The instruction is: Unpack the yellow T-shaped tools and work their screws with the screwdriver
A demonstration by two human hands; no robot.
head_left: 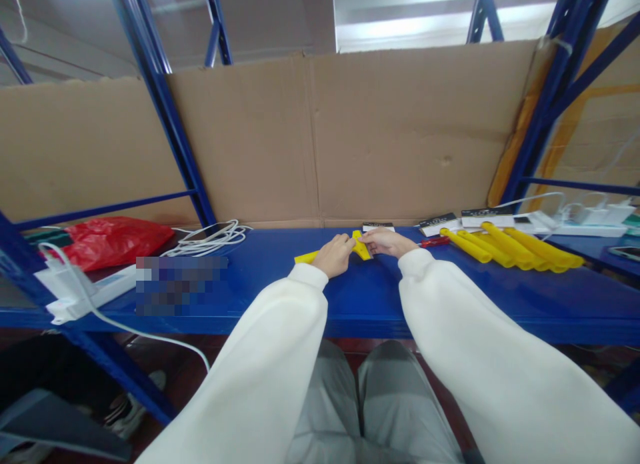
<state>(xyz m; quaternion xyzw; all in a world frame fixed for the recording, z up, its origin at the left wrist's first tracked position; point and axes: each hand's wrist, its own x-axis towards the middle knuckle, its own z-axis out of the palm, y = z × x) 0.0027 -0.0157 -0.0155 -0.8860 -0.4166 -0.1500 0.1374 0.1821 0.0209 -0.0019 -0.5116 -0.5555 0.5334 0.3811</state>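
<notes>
Now, nr. the back edge of blue shelf (360, 301), L hand (336, 254) grips a yellow piece (361, 247), R hand (385, 241) pinches its end (yellow rolls (506, 244) lie toward R end).

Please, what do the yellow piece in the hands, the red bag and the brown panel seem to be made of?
Yellow piece: perhaps plastic or foam, fairly matte and evenly coloured; too small to be sure.
Red bag: probably thin, slightly shiny plastic, as it crumples with bright folds.
Brown panel: most likely cardboard, matte, with a vertical crease.
</notes>
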